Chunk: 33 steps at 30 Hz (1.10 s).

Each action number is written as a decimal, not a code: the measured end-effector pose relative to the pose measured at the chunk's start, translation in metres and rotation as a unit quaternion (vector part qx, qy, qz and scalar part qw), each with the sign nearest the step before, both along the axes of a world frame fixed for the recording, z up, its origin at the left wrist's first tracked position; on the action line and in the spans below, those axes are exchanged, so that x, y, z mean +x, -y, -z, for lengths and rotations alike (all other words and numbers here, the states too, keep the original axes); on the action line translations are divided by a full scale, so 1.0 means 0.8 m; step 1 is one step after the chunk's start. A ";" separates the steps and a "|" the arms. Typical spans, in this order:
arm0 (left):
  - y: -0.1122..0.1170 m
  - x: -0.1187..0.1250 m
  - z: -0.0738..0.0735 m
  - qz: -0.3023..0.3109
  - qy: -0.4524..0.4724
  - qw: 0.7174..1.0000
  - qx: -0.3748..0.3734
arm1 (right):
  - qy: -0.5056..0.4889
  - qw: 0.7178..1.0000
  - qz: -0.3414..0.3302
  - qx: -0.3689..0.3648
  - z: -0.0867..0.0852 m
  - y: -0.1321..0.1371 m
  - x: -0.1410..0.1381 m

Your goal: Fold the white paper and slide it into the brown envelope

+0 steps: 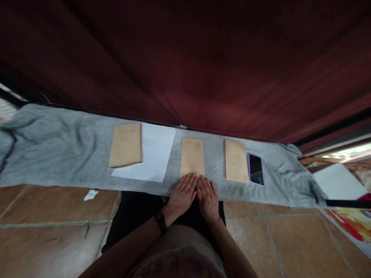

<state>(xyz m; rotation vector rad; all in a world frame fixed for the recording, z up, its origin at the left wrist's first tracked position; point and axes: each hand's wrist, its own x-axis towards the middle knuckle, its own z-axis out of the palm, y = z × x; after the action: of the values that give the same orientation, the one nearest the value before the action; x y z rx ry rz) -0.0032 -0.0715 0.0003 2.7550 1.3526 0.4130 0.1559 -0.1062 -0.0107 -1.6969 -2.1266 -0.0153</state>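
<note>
A brown envelope (192, 156) with a small reddish print lies upright on the grey cloth in front of me. Across its near end rest both of my hands, fingers stretched out flat. My left hand (182, 195) covers the lower left corner, and a dark band circles that wrist. Beside it, my right hand (208, 197) presses on the lower right corner. The near edge of the envelope is hidden under the fingers. To the left, a stack of brown envelopes (126, 146) lies partly over white paper (155, 154). On the right sits another brown envelope pile (236, 160).
A phone (256, 169) lies right of the right-hand pile. The grey cloth (75, 154) covers a narrow, long surface. Behind it hangs a dark red curtain (185, 69). Below are floor tiles (246, 235) with a paper scrap (91, 194); a white sheet (339, 181) is at far right.
</note>
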 end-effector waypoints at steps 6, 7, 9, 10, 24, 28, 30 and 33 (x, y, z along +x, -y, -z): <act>0.000 -0.029 -0.005 -0.026 0.005 1.000 0.007 | 0.008 1.000 0.014 0.001 0.001 0.003 -0.001; 0.000 -0.033 -0.005 -0.032 0.005 0.999 0.008 | 0.006 1.000 0.017 0.003 0.001 0.003 0.000; 0.000 -0.039 -0.004 -0.040 0.005 0.999 0.011 | 0.001 1.000 0.023 0.008 0.001 0.005 0.002; 0.000 -0.041 -0.003 -0.042 0.003 0.999 0.013 | -0.002 1.000 0.025 0.010 0.001 0.005 0.003; 0.001 -0.045 0.000 -0.025 -0.005 1.000 0.003 | -0.042 0.999 -0.026 -0.024 -0.013 -0.003 -0.044; 0.001 -0.045 0.000 -0.029 -0.007 1.000 0.005 | -0.037 0.999 0.005 -0.018 -0.009 -0.005 -0.034; 0.001 -0.045 -0.001 -0.030 -0.009 0.999 0.007 | -0.031 0.999 0.014 -0.012 -0.007 -0.005 -0.025; 0.001 -0.044 -0.002 -0.031 -0.014 0.999 0.014 | -0.019 1.000 0.019 -0.005 -0.005 -0.004 -0.011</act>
<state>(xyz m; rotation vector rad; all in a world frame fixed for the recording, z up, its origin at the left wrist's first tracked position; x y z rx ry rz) -0.0388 -0.0727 0.0016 2.7570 1.4524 0.4006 0.1467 -0.1033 -0.0066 -1.7283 -2.0702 0.0157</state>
